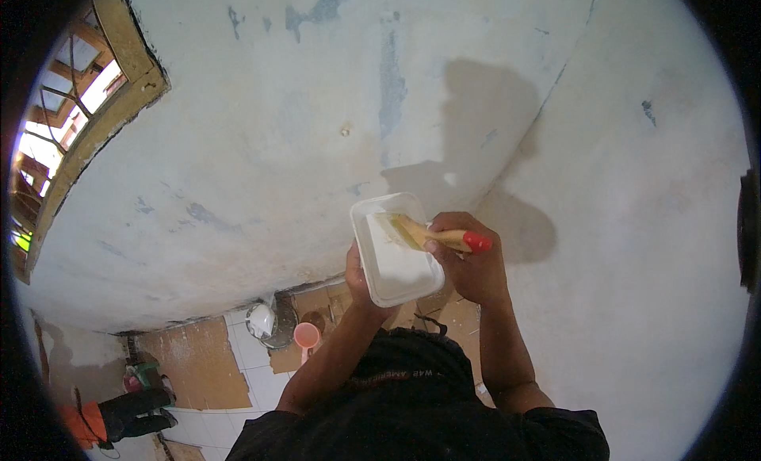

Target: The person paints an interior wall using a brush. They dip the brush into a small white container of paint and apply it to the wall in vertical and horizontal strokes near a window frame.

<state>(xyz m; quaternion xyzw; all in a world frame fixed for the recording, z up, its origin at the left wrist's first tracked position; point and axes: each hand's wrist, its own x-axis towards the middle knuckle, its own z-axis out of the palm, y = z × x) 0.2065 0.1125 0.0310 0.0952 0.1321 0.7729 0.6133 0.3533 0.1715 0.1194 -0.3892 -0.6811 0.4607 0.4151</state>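
Observation:
A white rectangular plastic tub (365, 259) with rounded corners rests in my left hand (361, 283), which grips it by its left side and underneath. White paint (400, 267) covers the bottom of the tub. My right hand (468, 259) is closed round the wooden handle of a flat paintbrush (436, 237) with a red tip. The brush's bristles lie in the tub, at the paint near its upper part. Most of my left fingers are hidden behind the tub.
Ahead stands a patchy white wall (261, 144), meeting another wall (634, 183) at a corner on the right. A barred window (111, 65) is upper left. Below are cardboard sheets (194, 362), a paint bucket (265, 322), a pink dipper (307, 334) and another person's legs (135, 413).

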